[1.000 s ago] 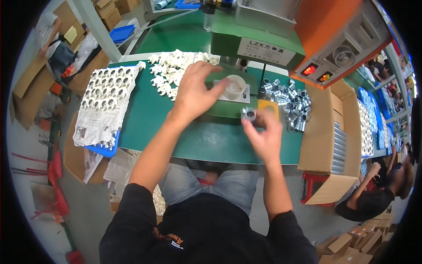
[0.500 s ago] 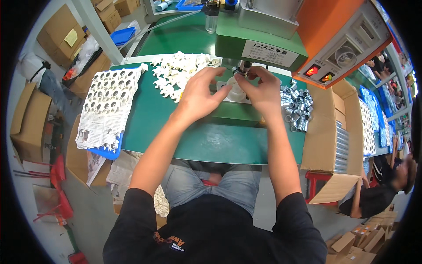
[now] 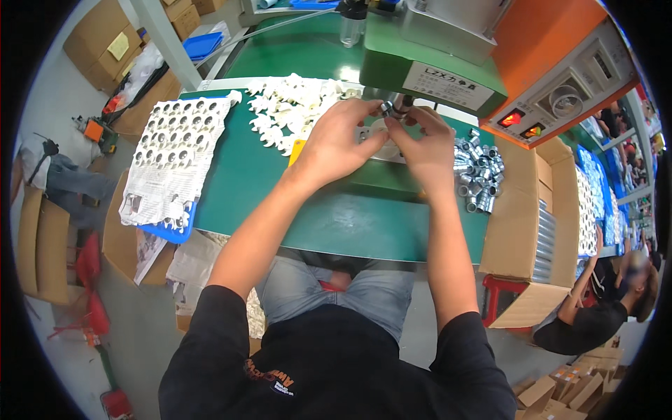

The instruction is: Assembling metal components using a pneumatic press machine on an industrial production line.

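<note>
My right hand (image 3: 425,143) is under the green press head (image 3: 427,66), its thumb and fingers closed on a small shiny metal sleeve (image 3: 387,108) beside the press's ram. My left hand (image 3: 343,140) reaches in from the other side. Its thumb and forefinger are apart, and its fingertips come close to the sleeve; whether they touch it I cannot make out. Between the hands a white plastic part (image 3: 379,127) shows on the press base, mostly covered by fingers. White plastic pieces (image 3: 287,112) lie heaped left of my left hand. Loose metal sleeves (image 3: 477,171) are piled right of my right hand.
On the left, a blue tray (image 3: 175,227) bears newspaper and rows of white parts (image 3: 175,136). An orange control box (image 3: 553,63) with lit switches stands at the right. Beside the table is a carton (image 3: 514,224) of metal pieces. Another person (image 3: 588,318) sits at far right.
My left hand has moved right, nearer the metal sleeve and my right hand. A yellow thing now shows beside my left wrist. The whole view has shifted slightly.
</note>
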Motion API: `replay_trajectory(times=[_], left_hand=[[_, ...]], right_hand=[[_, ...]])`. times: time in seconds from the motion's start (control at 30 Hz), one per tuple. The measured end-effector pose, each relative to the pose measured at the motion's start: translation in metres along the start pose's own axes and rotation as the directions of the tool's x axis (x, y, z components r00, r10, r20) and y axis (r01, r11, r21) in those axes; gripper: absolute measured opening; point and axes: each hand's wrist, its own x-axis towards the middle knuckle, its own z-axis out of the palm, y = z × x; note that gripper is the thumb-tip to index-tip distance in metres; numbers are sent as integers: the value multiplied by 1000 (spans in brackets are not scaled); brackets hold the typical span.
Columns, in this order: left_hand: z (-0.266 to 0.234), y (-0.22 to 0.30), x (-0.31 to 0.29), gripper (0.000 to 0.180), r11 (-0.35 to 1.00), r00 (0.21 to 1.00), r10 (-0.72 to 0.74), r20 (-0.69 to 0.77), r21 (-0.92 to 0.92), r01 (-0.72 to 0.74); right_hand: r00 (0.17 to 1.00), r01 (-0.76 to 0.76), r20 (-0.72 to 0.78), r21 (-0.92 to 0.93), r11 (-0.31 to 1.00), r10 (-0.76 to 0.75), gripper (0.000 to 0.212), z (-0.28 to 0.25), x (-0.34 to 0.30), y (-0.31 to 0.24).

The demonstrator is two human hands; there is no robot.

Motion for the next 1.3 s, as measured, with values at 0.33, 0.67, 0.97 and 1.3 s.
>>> replay_trajectory(times=[0.33,0.67,0.97,1.3], left_hand=[[-77,-68,-6,34,886,969,-50,-243,437,155],[-33,-24,-50,21,964,977,51,-207,267,7],[-1,-6,19,31,988,982,28,189,144,-56],[7,-12,31,25,949,947,172,271,211,-233]], right_hand=[[939,310,-35,-342,887,-342,29,7,-49,8],[920,358,-35,-334,872,-391,36,5,-90,14],[943,223,314,-359,906,-108,38,7,-154,5],[971,146,228,-330,932,-71,39,-10,-164,18]])
